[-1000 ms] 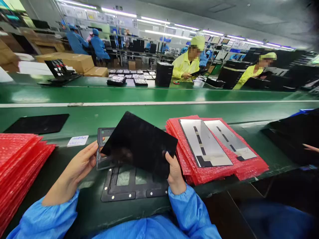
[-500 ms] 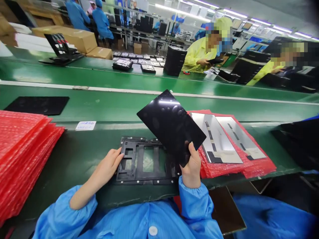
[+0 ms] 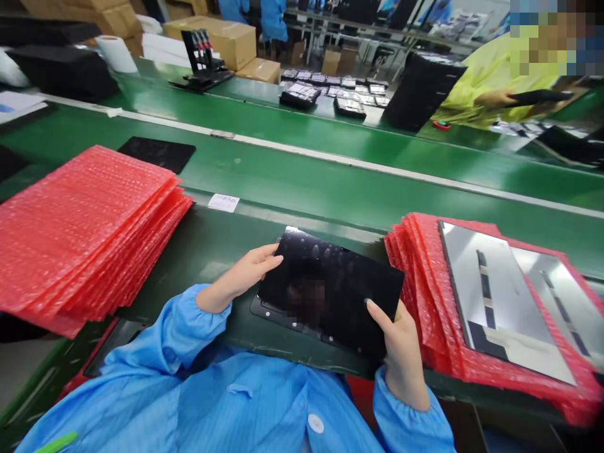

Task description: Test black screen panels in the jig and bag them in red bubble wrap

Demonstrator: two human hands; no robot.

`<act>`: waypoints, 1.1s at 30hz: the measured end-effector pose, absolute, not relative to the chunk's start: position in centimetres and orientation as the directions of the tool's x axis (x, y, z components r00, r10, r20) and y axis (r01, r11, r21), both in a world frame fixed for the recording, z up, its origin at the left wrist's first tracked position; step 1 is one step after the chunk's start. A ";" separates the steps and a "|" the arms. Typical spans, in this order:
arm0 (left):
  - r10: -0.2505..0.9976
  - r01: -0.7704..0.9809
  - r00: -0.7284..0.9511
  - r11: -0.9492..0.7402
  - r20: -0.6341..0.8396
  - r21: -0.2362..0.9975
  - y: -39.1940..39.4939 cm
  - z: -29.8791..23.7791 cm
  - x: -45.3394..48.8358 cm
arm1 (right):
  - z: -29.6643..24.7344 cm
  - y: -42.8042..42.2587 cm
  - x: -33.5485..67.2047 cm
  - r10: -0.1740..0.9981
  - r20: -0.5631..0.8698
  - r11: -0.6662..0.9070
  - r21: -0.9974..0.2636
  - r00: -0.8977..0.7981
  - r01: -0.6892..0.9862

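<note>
A glossy black screen panel (image 3: pixel 330 289) lies almost flat over a black jig frame (image 3: pixel 268 309) on the green bench in front of me. My left hand (image 3: pixel 248 272) grips the panel's left edge, fingers curled on its upper left corner. My right hand (image 3: pixel 401 343) holds its lower right corner, thumb pressed on the top face. Only the jig's lower left rim shows from under the panel.
A pile of red bubble bags (image 3: pixel 80 226) lies at my left. Another red pile (image 3: pixel 425 283) at my right carries two silver-backed panels (image 3: pixel 495 296). A black panel (image 3: pixel 158 153) rides the green belt (image 3: pixel 330 182). Across it sits a person in yellow (image 3: pixel 500 75).
The panel, held up in my right hand alone, has come down onto the jig frame. My left hand left the frame's edge and took the panel's left edge. The view tilted down and left.
</note>
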State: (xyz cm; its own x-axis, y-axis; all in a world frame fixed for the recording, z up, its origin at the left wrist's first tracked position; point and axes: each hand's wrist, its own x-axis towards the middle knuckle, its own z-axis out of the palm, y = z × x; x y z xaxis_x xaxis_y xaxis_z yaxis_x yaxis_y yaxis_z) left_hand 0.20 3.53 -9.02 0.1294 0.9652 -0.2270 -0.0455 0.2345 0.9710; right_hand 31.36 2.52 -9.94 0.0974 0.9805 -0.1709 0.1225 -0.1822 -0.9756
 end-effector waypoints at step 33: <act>0.999 0.844 0.034 -0.028 -0.002 0.536 2.0 -11.1 0.9 | -12.8 1.8 32.4 0.994 -0.036 -0.089 -0.824 0.106 0.559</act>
State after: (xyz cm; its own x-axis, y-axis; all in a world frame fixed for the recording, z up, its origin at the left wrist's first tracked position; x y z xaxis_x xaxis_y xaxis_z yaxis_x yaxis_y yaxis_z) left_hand 0.94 2.03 -11.12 0.0339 0.9994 -0.0020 0.8438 -0.0276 0.5359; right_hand 32.37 1.77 -12.83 0.1057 0.9937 -0.0361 0.5594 -0.0895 -0.8240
